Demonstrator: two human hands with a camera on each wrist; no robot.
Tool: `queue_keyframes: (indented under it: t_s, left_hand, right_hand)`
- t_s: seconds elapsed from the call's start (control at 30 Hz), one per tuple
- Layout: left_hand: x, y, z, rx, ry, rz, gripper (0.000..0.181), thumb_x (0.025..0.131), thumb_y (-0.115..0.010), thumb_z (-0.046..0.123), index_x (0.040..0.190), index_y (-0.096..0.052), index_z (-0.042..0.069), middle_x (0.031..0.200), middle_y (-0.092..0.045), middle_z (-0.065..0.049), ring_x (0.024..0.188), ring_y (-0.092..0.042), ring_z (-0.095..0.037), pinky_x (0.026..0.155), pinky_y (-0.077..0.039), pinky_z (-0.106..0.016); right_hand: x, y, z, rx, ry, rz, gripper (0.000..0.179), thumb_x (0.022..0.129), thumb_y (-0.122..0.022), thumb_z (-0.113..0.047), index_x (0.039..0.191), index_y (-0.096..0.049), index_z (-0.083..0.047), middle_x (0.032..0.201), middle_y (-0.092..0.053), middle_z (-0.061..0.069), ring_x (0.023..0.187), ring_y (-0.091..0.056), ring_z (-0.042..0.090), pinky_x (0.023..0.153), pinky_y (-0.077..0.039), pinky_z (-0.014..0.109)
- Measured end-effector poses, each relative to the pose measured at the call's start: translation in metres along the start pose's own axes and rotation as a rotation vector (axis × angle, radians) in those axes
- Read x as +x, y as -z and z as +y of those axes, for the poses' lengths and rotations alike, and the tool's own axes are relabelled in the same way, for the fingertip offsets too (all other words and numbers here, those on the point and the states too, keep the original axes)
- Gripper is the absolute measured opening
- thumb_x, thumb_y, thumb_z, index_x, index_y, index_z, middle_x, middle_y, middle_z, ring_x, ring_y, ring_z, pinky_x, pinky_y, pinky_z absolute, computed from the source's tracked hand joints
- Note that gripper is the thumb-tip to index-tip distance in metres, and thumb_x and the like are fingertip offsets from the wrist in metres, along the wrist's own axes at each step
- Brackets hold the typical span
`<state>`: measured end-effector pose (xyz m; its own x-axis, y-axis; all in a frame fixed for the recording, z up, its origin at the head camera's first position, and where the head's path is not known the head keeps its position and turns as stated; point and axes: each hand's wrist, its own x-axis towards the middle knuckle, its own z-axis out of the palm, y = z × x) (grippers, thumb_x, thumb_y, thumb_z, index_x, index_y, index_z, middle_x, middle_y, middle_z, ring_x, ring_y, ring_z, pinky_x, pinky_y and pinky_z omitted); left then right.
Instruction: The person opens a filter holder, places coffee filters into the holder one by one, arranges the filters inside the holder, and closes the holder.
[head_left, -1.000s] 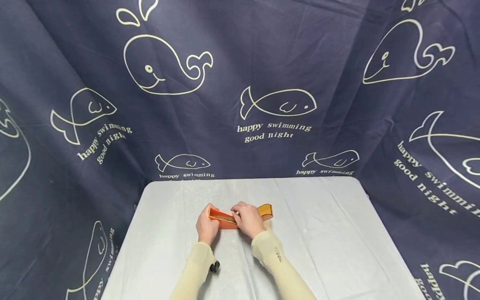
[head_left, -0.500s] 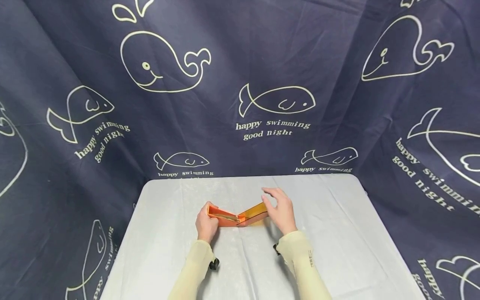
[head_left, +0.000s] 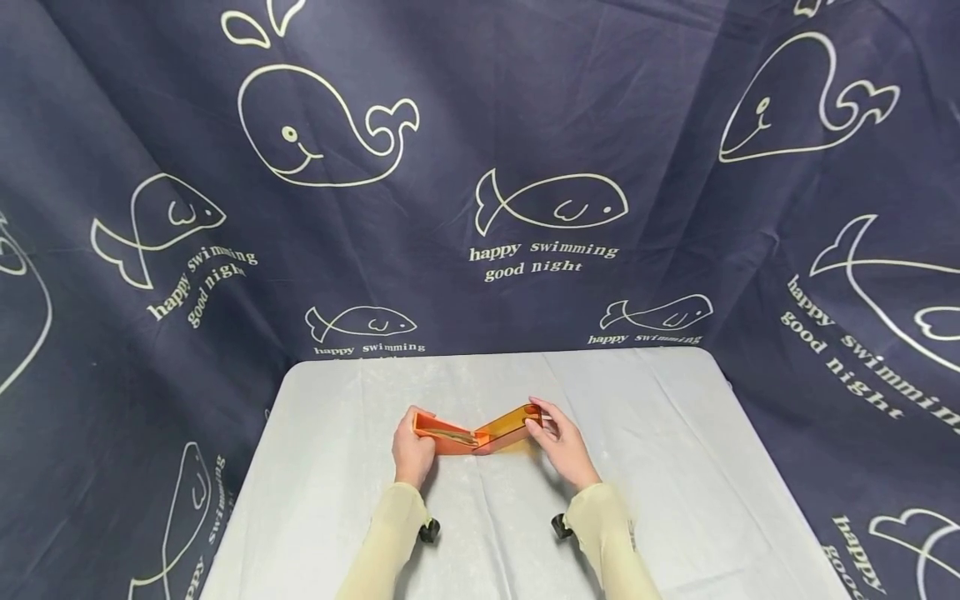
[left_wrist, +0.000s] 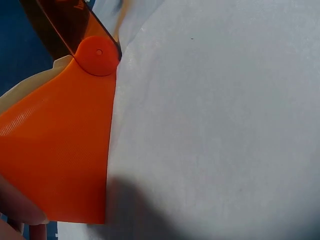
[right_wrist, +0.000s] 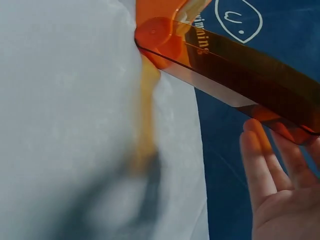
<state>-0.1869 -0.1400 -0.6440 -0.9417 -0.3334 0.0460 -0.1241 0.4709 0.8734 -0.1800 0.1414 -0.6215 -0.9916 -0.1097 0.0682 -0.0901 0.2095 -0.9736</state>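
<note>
An orange hinged box [head_left: 454, 447] with a see-through amber lid [head_left: 510, 431] is held over the table, its lid swung out to the right. My left hand [head_left: 413, 454] grips the box's left end. At the lid's far end, the thumb and fingers of my right hand [head_left: 564, 450] hold it from both sides. Tan, flat-looking contents [head_left: 453, 435] show inside the box, and a pale edge of them [left_wrist: 35, 90] sticks out in the left wrist view. Their kind cannot be told. A round pivot [left_wrist: 98, 54] joins box and lid.
A pale cloth covers the table [head_left: 637, 483]. Dark blue curtains [head_left: 555, 308] with whale and fish drawings stand behind it and at both sides. Small black devices [head_left: 430, 531] sit at the cuffs of both cream sleeves.
My right hand has left the box's opening, moved right, and taken hold of the lid's end. My left hand keeps gripping the box in about the same place.
</note>
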Motion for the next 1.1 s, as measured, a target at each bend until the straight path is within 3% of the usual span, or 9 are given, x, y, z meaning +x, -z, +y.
queue_keyframes:
  t_s: [0.23, 0.43, 0.57, 0.73, 0.9, 1.1]
  left_hand:
    - [0.001, -0.001, -0.003, -0.07, -0.005, -0.006, 0.043, 0.068, -0.05, -0.02, 0.095, -0.064, 0.01, 0.089, -0.07, -0.009, 0.085, -0.065, -0.026, 0.075, -0.052, -0.04]
    - [0.001, -0.001, -0.004, -0.085, -0.007, -0.007, 0.044, 0.068, -0.048, -0.021, 0.096, -0.064, 0.009, 0.091, -0.07, -0.01, 0.087, -0.065, -0.028, 0.077, -0.053, -0.042]
    - [0.001, -0.001, -0.004, -0.083, -0.013, -0.012, 0.043, 0.07, -0.049, -0.02, 0.097, -0.065, 0.009, 0.092, -0.068, -0.011, 0.089, -0.064, -0.029, 0.081, -0.052, -0.045]
    - [0.001, 0.0, -0.004, -0.083, -0.029, -0.014, 0.041, 0.069, -0.05, -0.019, 0.095, -0.066, 0.008, 0.09, -0.067, -0.011, 0.088, -0.063, -0.03, 0.081, -0.052, -0.045]
    - [0.002, -0.001, -0.004, -0.081, -0.038, -0.017, 0.042, 0.068, -0.05, -0.019, 0.095, -0.067, 0.008, 0.09, -0.067, -0.011, 0.089, -0.064, -0.031, 0.082, -0.051, -0.044]
    - [0.002, -0.002, -0.004, -0.066, -0.043, -0.004, 0.039, 0.071, -0.051, -0.018, 0.095, -0.067, 0.008, 0.09, -0.066, -0.011, 0.089, -0.064, -0.033, 0.081, -0.052, -0.045]
  right_hand:
    - [0.0, -0.006, 0.0, 0.046, 0.013, 0.029, 0.052, 0.1, -0.069, -0.017, 0.148, -0.055, -0.005, 0.137, -0.063, 0.023, 0.109, -0.067, 0.006, 0.093, -0.054, 0.016]
    - [0.005, -0.015, -0.008, 0.005, 0.065, 0.04, 0.05, 0.097, -0.072, -0.017, 0.145, -0.06, -0.011, 0.136, -0.066, 0.018, 0.114, -0.068, 0.024, 0.092, -0.056, 0.02]
    - [0.008, -0.025, -0.018, -0.082, 0.118, 0.065, 0.05, 0.096, -0.075, -0.021, 0.144, -0.062, -0.013, 0.13, -0.069, 0.012, 0.111, -0.068, 0.029, 0.089, -0.057, 0.024]
    - [0.01, -0.038, -0.029, -0.199, 0.171, 0.088, 0.052, 0.092, -0.078, -0.028, 0.142, -0.064, -0.022, 0.118, -0.071, 0.003, 0.105, -0.069, 0.021, 0.087, -0.059, 0.028]
    - [0.014, -0.052, -0.038, -0.266, 0.225, 0.061, 0.054, 0.091, -0.079, -0.033, 0.143, -0.063, -0.026, 0.114, -0.07, -0.002, 0.105, -0.068, 0.017, 0.088, -0.06, 0.032]
    - [0.019, -0.073, -0.044, -0.486, 0.325, 0.07, 0.057, 0.091, -0.078, -0.041, 0.143, -0.064, -0.023, 0.112, -0.071, -0.004, 0.101, -0.065, 0.015, 0.086, -0.058, 0.034]
